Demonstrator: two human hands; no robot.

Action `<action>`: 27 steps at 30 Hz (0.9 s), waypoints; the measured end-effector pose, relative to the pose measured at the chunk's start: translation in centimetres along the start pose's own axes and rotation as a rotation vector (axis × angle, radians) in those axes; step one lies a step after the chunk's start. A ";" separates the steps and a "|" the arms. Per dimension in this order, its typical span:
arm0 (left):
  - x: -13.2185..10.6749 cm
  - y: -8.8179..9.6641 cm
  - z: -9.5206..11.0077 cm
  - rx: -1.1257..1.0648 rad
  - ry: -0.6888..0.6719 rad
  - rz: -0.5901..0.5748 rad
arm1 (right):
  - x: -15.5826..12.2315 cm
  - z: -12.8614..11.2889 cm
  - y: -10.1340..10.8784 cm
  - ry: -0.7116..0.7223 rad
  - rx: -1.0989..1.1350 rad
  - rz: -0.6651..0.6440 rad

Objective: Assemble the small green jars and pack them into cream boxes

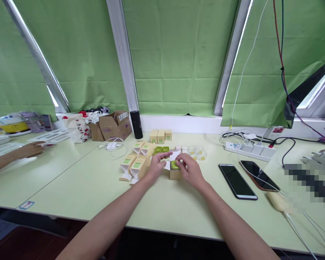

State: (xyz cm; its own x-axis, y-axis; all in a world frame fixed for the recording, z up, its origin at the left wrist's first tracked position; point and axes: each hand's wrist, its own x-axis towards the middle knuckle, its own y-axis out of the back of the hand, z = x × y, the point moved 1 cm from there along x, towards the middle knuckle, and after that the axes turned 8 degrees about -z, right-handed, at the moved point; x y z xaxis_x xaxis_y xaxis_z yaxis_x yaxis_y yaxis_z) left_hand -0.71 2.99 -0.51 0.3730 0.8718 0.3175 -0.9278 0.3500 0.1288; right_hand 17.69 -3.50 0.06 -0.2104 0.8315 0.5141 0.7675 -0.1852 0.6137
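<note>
A small tan carton [175,176] stands on the table in front of me with its white inner flaps raised. A green square-topped piece [174,165] sits in its opening. My right hand [190,169] has its thumb and fingers closed on the edge of that green piece. At the carton's left side is my left hand [158,165], index finger stretched towards the upright flap and thumb apart. Just behind are several green square pieces [161,148] and clear plastic cups with yellow centres [197,153]. Tan cartons with open flaps [137,166] lie to the left.
Closed tan cartons [160,136] stand at the back, near a black bottle [136,124] and a cardboard box [115,124]. On the right lie two phones [238,181] and a power strip [249,150] with cables. Another person's hand [31,149] reaches in at far left.
</note>
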 end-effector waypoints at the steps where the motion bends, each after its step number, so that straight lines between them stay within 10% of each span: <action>1: 0.0 0.0 0.0 -0.001 -0.002 -0.001 | 0.0 0.1 0.0 -0.006 0.022 0.006; 27: -0.1 -0.1 0.3 -0.049 0.004 -0.015 | 0.7 1.4 -0.9 -0.196 0.275 0.045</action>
State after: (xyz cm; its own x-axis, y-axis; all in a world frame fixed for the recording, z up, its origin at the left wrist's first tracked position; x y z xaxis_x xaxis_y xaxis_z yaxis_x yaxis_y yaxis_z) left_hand -0.64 2.76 -0.29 0.3871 0.8674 0.3126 -0.9210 0.3796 0.0872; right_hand 17.72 -1.97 -1.00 -0.0726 0.9153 0.3961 0.9135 -0.0984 0.3948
